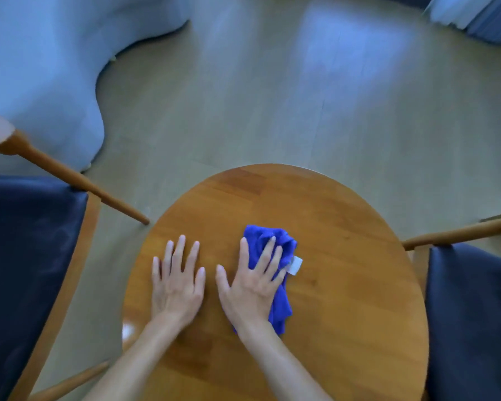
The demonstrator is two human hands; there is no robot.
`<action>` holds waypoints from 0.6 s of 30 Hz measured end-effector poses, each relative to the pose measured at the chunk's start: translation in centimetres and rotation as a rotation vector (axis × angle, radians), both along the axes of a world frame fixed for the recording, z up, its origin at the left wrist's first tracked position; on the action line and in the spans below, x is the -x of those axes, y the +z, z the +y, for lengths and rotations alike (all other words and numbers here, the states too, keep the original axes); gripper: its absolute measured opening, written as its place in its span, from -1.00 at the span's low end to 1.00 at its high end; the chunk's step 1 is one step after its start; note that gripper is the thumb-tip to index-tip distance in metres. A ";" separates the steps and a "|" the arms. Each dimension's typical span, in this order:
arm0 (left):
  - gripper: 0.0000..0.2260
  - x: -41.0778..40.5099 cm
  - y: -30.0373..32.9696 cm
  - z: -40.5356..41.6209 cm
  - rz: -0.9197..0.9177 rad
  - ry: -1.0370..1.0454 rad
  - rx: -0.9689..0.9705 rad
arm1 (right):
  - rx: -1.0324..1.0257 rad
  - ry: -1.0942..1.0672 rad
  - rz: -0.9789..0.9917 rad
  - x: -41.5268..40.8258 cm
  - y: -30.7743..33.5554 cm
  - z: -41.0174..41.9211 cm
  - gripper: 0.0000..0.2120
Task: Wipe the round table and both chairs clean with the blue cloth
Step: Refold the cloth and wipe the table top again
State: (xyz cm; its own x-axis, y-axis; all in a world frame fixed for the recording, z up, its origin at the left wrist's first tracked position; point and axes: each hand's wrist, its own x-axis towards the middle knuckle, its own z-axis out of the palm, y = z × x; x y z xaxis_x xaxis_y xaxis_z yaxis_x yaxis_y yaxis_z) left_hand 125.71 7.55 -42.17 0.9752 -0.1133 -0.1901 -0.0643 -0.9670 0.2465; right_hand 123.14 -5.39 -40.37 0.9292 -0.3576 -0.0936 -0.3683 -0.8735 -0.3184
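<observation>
1. Pressing the bunched bright-blue microfibre cloth [275,273] flat onto the round glossy wooden table [344,285] with the right hand [250,282]; fingers lying straight and spread over the cloth, nothing curled or pinched. Looking like a wiping stroke in hand, palm load keeping the cloth against the wood.
2. Resting the left hand [177,280] bare on the tabletop just beside the right; fingers straight, slightly apart, holding nothing. Probably bracing the body, or steadying the table against the push.
3. Sitting at the middle of the tabletop, the cloth; white care label [295,265] sticking out at its right edge, a tail of fabric trailing back beside the right wrist.
4. Flanking the table: dark navy padded chair with tan wooden frame on the left [26,256], matching chair on the right [472,314]. Both standing close to the table rim, seats showing no cloth on them; judging both as not yet wiped.
5. Standing well back on the pale wood-look floor [243,111]: light grey-blue upholstered piece [41,68] far left, pale curtain [475,15] top right.
6. Blocking nothing on the tabletop. Crowding the left rim, though: the slanted wooden leg [78,180] of the left chair, likely needing care on edge strokes.
</observation>
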 end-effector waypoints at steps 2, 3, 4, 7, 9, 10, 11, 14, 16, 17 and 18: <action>-0.42 0.7 -1.1 1.1 -0.006 -0.110 -0.075 | 0.060 0.084 -0.024 -2.3 -0.8 0.5 -0.39; -0.44 0.9 -1.6 1.1 -0.038 -0.127 -0.080 | 0.078 0.176 -0.058 -3.5 -1.3 0.1 -0.40; -0.45 0.9 -2.1 1.1 -0.058 -0.128 -0.079 | 0.083 0.291 -0.096 -5.1 -1.8 -0.6 -0.40; -0.45 0.7 -3.1 1.1 -0.100 -0.118 -0.090 | 0.062 0.636 -0.100 -11.3 -2.5 -4.0 -0.38; -0.45 0.7 -3.3 1.2 -0.115 -0.121 -0.091 | 0.095 0.660 -0.029 -15.0 -2.4 -6.2 -0.37; -0.46 0.7 -3.2 1.0 -0.111 -0.118 -0.089 | 0.094 0.592 -0.009 -16.3 -2.4 -7.6 -0.37; -0.46 0.7 -3.0 0.9 -0.104 -0.113 -0.090 | 0.078 0.494 -0.006 -17.2 -2.3 -9.3 -0.37; -0.43 0.5 -2.6 0.8 -0.096 -0.107 -0.099 | 0.062 0.197 -0.012 -16.8 -2.1 -16.4 -0.39; -0.43 0.4 -2.4 1.0 -0.098 -0.107 -0.102 | 0.067 0.007 -0.033 -13.1 -1.7 -21.6 -0.40; -0.43 0.4 -2.4 1.0 -0.096 -0.106 -0.100 | 0.050 -0.093 -0.056 -10.1 -1.5 -23.7 -0.42; -0.44 0.4 -2.4 0.9 -0.099 -0.106 -0.097 | 0.028 -0.194 -0.081 -6.5 -1.3 -25.0 -0.43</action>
